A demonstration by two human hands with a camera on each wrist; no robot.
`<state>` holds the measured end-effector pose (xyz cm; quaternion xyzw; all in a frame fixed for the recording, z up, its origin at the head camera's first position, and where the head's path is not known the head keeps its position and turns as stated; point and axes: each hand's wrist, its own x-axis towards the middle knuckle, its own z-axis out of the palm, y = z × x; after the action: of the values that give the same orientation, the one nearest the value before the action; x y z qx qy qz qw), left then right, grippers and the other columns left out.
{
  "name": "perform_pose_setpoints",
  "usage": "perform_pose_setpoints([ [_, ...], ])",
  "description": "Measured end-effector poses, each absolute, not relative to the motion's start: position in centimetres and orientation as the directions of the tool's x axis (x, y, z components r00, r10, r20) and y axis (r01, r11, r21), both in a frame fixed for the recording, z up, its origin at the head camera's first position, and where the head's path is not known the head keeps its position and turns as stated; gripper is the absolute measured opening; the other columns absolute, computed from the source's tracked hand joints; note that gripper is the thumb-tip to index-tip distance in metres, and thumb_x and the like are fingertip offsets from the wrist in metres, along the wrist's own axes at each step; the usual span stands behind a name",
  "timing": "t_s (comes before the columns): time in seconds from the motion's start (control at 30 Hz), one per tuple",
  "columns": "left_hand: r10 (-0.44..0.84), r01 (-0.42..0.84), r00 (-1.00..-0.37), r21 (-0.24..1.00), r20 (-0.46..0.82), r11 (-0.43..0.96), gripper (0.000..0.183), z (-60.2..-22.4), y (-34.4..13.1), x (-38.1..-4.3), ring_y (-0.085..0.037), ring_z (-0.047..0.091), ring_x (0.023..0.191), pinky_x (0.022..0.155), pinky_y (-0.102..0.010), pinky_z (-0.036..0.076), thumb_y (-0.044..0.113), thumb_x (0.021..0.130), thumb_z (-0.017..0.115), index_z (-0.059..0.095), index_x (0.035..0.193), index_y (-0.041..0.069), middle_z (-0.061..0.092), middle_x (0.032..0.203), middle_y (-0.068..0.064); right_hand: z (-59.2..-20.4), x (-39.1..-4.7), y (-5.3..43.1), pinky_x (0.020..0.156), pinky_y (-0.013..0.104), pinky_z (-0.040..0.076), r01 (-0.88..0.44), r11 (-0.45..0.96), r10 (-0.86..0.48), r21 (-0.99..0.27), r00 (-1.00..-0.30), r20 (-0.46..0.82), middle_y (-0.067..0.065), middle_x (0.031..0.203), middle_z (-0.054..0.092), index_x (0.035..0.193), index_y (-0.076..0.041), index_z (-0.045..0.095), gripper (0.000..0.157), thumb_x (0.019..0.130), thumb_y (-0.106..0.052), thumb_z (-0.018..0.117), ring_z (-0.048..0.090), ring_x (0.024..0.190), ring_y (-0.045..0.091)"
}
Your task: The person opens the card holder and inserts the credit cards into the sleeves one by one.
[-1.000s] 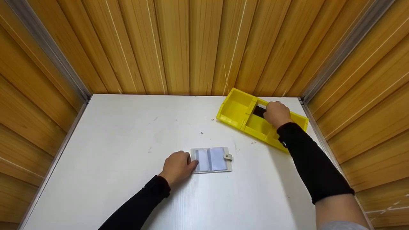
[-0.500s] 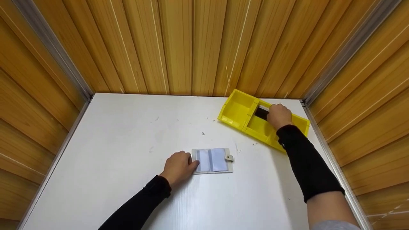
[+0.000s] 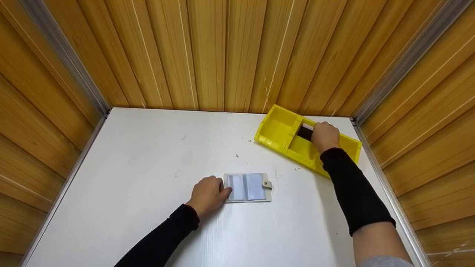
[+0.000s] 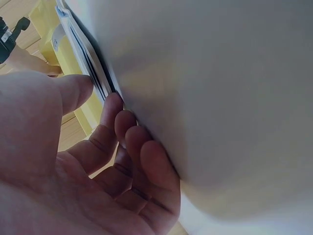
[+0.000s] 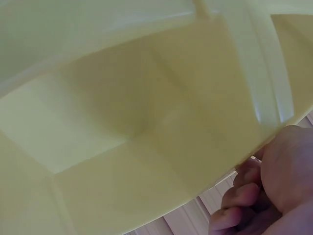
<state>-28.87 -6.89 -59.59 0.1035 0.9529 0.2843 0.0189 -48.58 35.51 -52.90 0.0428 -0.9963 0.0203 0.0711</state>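
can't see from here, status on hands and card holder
Left hand pinching open card holder by its edge. Right hand at yellow tray, grip unclear. Tray partly hidden behind that hand.

Wood-grain boards line the back wall (image 3: 207, 55), left wall (image 3: 33, 122) and right wall (image 3: 426, 148) around a white table (image 3: 148, 155). Grey metal strips (image 3: 66, 52) edge the corners. Soft light gleams on the tabletop; pale marks (image 3: 454, 250) low on the right wall may be scuffs.
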Motion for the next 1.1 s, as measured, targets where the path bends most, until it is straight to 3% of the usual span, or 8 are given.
perform_pose_setpoints([
  [0.27, 0.21, 0.194, -0.977, 0.529, 0.029, 0.826, 0.035, -59.7, -7.0, -29.0, -0.013, 0.053, 0.069, 0.062, -0.033, 0.044, 0.036, 0.102, 0.075, 0.066, 0.075, 0.015, 0.06, 0.072, 0.003, -53.0, -48.9, 35.6, 0.082, 0.068, 0.062, -0.1, 0.995, -0.103, 0.028, -0.984, 0.148, 0.036, 0.101, 0.075, 0.104, 0.013, 0.077, 0.025, 0.106, -0.001, 0.058, 0.075, 0.093, 0.053],
  [1.1, 0.2, 0.193, -0.979, 0.523, 0.044, 0.83, 0.035, -59.8, -6.8, -29.0, -0.014, 0.053, 0.069, 0.063, -0.034, 0.044, 0.035, 0.101, 0.076, 0.065, 0.075, 0.015, 0.059, 0.073, 0.003, -53.4, -49.4, 36.5, 0.078, 0.068, 0.063, -0.12, 0.993, -0.12, 0.01, -0.978, 0.172, 0.037, 0.099, 0.075, 0.102, 0.014, 0.077, 0.021, 0.104, 0.002, 0.06, 0.075, 0.091, 0.054],
])
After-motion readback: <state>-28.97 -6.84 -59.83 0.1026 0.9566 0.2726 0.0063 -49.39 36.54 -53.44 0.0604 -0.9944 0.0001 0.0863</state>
